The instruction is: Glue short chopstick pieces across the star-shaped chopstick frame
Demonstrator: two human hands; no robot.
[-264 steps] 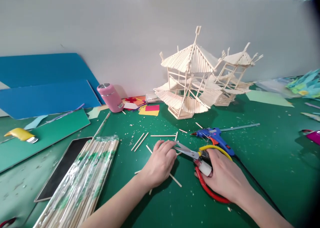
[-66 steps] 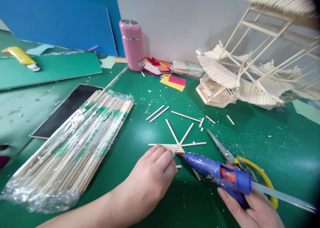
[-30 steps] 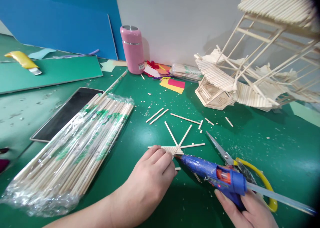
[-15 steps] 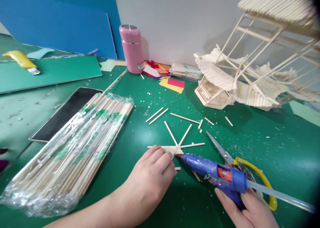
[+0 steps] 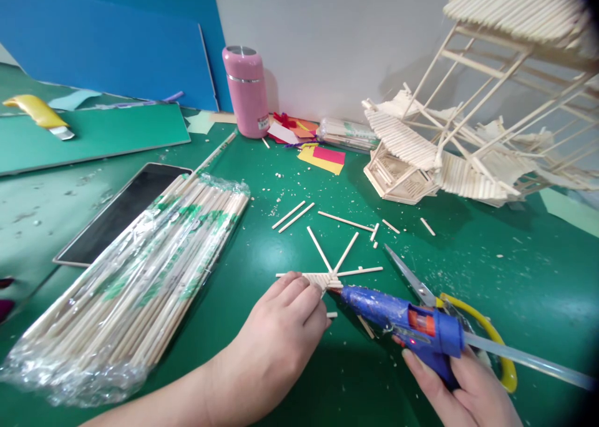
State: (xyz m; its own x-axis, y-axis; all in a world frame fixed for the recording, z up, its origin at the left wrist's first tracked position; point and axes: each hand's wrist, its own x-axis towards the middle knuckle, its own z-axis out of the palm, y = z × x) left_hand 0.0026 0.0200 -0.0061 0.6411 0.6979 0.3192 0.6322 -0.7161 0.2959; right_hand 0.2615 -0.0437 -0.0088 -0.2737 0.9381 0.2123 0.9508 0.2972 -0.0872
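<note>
My right hand (image 5: 461, 389) grips the handle of a blue hot glue gun (image 5: 397, 314), with a clear glue stick (image 5: 524, 355) jutting from its rear and a small red light on its side. The gun's nozzle touches the centre of a star-shaped frame of thin wooden sticks (image 5: 347, 252). My left hand (image 5: 285, 333) is closed over the frame's near left side, fingers bent down onto the short sticks set side by side there. Its fingertips are hidden beneath the hand. Yellow-handled scissors (image 5: 418, 283) lie partly behind the glue gun.
Bagged wooden sticks (image 5: 154, 271) lie at left, over a dark tablet-like device (image 5: 126, 211). Loose cut sticks (image 5: 346, 221) lie beyond the frame. A wooden stick model (image 5: 491, 115) stands at back right, a pink flask (image 5: 246, 93) by the wall, a yellow cutter (image 5: 37, 112) far left.
The glue gun's body has shifted very slightly, its tip still at the frame's centre. My left hand has stayed in place.
</note>
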